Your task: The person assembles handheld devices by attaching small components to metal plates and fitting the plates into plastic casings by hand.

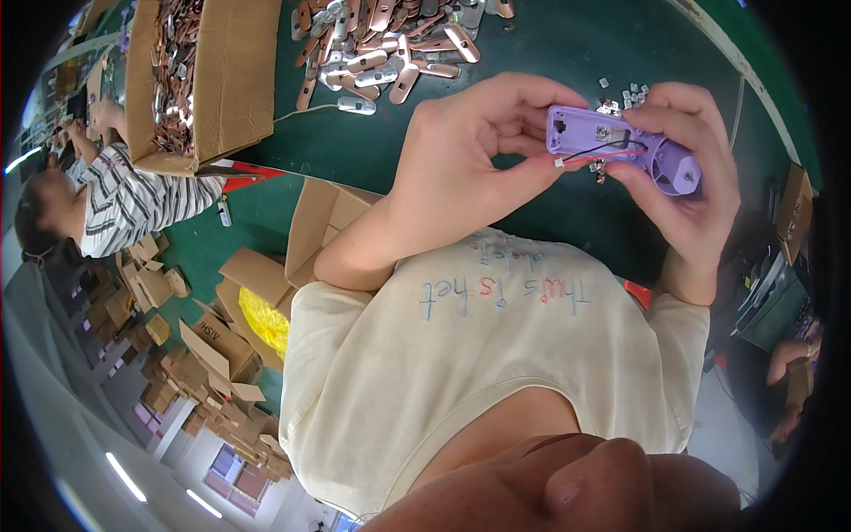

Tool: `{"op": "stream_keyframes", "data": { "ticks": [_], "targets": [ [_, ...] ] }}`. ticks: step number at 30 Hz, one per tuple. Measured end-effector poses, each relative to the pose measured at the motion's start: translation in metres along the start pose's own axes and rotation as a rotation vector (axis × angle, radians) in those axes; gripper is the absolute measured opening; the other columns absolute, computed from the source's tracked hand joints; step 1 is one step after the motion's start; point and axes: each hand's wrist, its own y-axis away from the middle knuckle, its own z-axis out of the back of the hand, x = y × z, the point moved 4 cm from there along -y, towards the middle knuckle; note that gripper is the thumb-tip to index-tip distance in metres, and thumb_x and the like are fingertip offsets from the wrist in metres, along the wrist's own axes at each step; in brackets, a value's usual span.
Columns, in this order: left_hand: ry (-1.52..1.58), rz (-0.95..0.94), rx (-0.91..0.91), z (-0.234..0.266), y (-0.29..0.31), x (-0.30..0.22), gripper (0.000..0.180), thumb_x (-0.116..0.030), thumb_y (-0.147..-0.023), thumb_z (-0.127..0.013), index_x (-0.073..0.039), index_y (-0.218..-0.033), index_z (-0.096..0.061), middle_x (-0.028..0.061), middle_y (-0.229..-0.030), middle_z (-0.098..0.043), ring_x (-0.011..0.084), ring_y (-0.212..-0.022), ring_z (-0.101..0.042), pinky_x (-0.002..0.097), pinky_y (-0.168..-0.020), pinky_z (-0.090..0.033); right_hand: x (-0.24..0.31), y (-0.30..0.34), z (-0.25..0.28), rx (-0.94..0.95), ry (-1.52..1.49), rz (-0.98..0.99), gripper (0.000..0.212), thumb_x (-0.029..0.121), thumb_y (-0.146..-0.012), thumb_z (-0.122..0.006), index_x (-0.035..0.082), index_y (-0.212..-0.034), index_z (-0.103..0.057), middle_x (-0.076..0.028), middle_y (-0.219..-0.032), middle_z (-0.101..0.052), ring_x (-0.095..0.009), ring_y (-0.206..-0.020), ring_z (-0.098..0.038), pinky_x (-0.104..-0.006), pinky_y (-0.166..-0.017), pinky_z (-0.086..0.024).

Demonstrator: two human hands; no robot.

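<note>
Between my two hands is a purple plastic housing (585,124) with an open hollow side and a round end at the right. A red and a black wire run across it, and a small white connector (559,163) sits at the wires' left end. My left hand (474,146) pinches the housing's left end between thumb and fingers. Around the round end my right hand (691,142) is closed, thumb below and fingers above. Small shiny square parts (635,94) lie on the green table just behind the housing, some hidden by it and my hands.
A heap of copper-coloured and silver oblong pieces (381,53) covers the table's far middle. One silver piece (356,105) with a cord lies in front. At the left stands a cardboard box (235,80) of similar pieces. Open cartons (222,346) and a person in stripes (133,199) are farther left.
</note>
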Motion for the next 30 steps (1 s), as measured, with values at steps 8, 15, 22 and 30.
{"op": "stream_keyframes", "data": {
  "ticks": [8,15,22,30],
  "targets": [
    [-0.008,0.02,0.006,-0.001,-0.003,0.0,0.033,0.013,-0.075,-0.056,0.012,-0.107,-0.05,0.018,-0.101,-0.059,0.0218,-0.087,-0.063,0.0295,-0.078,-0.053,-0.002,-0.001,0.001,0.024,0.001,-0.033,0.032,0.001,-0.065,-0.07,-0.004,-0.093,-0.058,-0.014,-0.096,-0.051,-0.019,-0.084,-0.051,-0.0252,-0.072,-0.041],
    [-0.283,-0.112,-0.078,-0.001,-0.006,0.008,0.026,0.011,-0.076,-0.056,0.009,-0.101,-0.051,0.0135,-0.095,-0.06,0.0178,-0.085,-0.062,0.0267,-0.076,-0.052,-0.019,0.004,-0.013,-0.069,-0.211,-0.222,0.032,-0.001,-0.066,-0.072,0.0,-0.095,-0.058,-0.006,-0.088,-0.057,-0.011,-0.075,-0.053,-0.0205,-0.064,-0.043],
    [-0.359,-0.304,-0.346,0.008,-0.008,0.038,0.019,-0.002,-0.07,-0.07,-0.001,-0.084,-0.058,0.0057,-0.074,-0.056,0.012,-0.059,-0.057,0.0223,-0.055,-0.046,-0.031,0.009,-0.027,-0.113,-0.237,-0.308,0.025,-0.001,-0.07,-0.07,0.002,-0.091,-0.056,-0.002,-0.084,-0.056,-0.007,-0.069,-0.052,-0.018,-0.061,-0.042],
    [-0.729,-0.037,-0.209,0.036,-0.019,0.059,0.041,-0.024,-0.074,-0.072,0.001,-0.101,-0.055,0.0127,-0.097,-0.055,0.0206,-0.077,-0.06,0.0306,-0.067,-0.049,-0.103,-0.039,-0.034,0.236,-0.147,-0.314,0.032,0.019,-0.069,-0.075,0.005,-0.089,-0.055,0.003,-0.079,-0.055,-0.007,-0.071,-0.052,-0.0211,-0.063,-0.041]
  ]
}}
